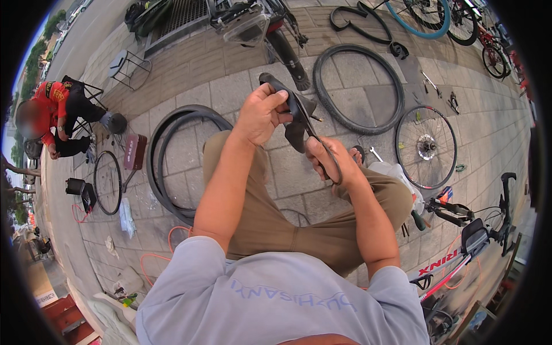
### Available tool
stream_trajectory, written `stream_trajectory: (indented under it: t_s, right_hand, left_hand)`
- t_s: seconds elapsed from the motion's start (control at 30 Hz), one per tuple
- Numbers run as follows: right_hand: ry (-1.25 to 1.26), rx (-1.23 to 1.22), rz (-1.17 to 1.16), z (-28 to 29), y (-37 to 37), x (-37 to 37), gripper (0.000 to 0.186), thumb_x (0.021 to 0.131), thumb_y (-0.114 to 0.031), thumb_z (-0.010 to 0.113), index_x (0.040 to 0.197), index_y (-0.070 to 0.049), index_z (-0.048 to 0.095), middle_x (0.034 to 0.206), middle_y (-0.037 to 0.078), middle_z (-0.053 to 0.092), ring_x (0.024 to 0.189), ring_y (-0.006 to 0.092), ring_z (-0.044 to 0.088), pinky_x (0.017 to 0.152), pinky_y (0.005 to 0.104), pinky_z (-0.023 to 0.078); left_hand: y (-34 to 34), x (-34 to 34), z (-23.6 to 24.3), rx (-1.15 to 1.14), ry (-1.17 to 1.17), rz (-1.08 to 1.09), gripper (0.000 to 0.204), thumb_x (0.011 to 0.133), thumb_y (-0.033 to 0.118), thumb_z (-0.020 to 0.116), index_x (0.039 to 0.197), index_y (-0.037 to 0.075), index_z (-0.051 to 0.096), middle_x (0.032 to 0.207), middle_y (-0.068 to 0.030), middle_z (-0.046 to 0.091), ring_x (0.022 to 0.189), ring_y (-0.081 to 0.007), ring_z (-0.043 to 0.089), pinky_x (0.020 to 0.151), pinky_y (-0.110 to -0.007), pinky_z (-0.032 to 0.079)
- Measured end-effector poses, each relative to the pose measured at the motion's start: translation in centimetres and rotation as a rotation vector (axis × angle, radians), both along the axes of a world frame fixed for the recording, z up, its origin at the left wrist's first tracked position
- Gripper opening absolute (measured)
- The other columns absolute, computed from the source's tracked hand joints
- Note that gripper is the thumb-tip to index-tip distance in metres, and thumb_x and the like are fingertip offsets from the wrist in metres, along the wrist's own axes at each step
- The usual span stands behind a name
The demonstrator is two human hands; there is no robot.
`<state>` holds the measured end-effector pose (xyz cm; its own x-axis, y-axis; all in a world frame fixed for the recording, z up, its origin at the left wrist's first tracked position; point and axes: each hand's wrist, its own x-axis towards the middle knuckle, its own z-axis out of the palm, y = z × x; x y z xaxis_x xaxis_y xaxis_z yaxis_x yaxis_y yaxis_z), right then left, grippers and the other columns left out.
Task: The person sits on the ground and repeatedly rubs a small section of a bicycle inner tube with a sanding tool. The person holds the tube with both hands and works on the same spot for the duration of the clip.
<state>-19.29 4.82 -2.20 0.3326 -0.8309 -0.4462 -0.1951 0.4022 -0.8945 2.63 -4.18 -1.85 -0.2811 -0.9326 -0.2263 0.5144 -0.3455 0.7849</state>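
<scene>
A flattened black bicycle inner tube point(296, 118) hangs folded between my two hands, above the gap between my knees. My left hand point(263, 114) pinches its upper part between thumb and fingers. Lower and to the right, my right hand point(330, 158) is closed round another stretch, with a loop of the tube bending below the fingers. A thin valve stem point(316, 118) sticks out from the tube between the hands. What lies inside the right hand's grip is partly hidden by its fingers.
A knobby tyre point(368, 130) lies ahead, and a spoked wheel point(426, 148) to its right. More tyres point(154, 158) lie by my left leg. A wrench point(376, 153) rests near my right knee. A bicycle handlebar point(506, 195) is at right; a seated person point(54, 106) is far left.
</scene>
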Motion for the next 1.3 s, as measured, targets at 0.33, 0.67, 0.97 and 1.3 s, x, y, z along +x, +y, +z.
stream_trajectory:
  t_s: [0.33,0.67,0.97,1.3]
  right_hand:
    - [-0.253,0.024,0.047,-0.1,-0.3,0.0,0.072,0.099,-0.076,0.056,0.089,-0.005,0.059,0.074,0.001,0.052,0.064,0.0117,0.054,0.055,0.0306,0.045]
    - [-0.086,-0.038,0.022,-0.2,-0.5,-0.2,0.073,0.096,-0.080,0.056,0.085,-0.008,0.056,0.066,0.000,0.050,0.056,0.0110,0.051,0.052,0.0293,0.042]
    - [-0.068,0.016,0.018,-0.2,-0.5,-0.3,0.070,0.098,-0.075,0.058,0.088,-0.006,0.056,0.075,0.000,0.052,0.059,0.0098,0.050,0.051,0.0285,0.042]
    - [-0.027,0.008,0.019,0.3,-0.5,-0.2,0.071,0.098,-0.074,0.059,0.083,-0.005,0.055,0.069,0.000,0.050,0.053,0.0096,0.049,0.047,0.0289,0.040]
  left_hand:
    - [0.6,0.1,0.3,-0.080,-0.005,-0.106,0.013,0.106,0.010,0.061,0.117,0.004,0.060,0.110,-0.0083,0.072,0.098,-0.0200,0.074,0.085,-0.041,0.066]
    - [0.5,-0.1,-0.1,-0.090,-0.022,-0.091,0.013,0.106,0.010,0.061,0.117,0.003,0.061,0.110,-0.0103,0.074,0.098,-0.0225,0.076,0.086,-0.044,0.066]
    - [0.0,0.6,-0.5,-0.090,0.050,-0.126,0.019,0.106,0.008,0.055,0.122,-0.001,0.060,0.115,-0.0165,0.074,0.104,-0.0286,0.076,0.092,-0.048,0.064]
    - [0.0,0.8,-0.7,-0.098,0.047,-0.109,0.021,0.106,0.007,0.052,0.124,-0.001,0.059,0.118,-0.0178,0.073,0.108,-0.0306,0.076,0.095,-0.049,0.063]
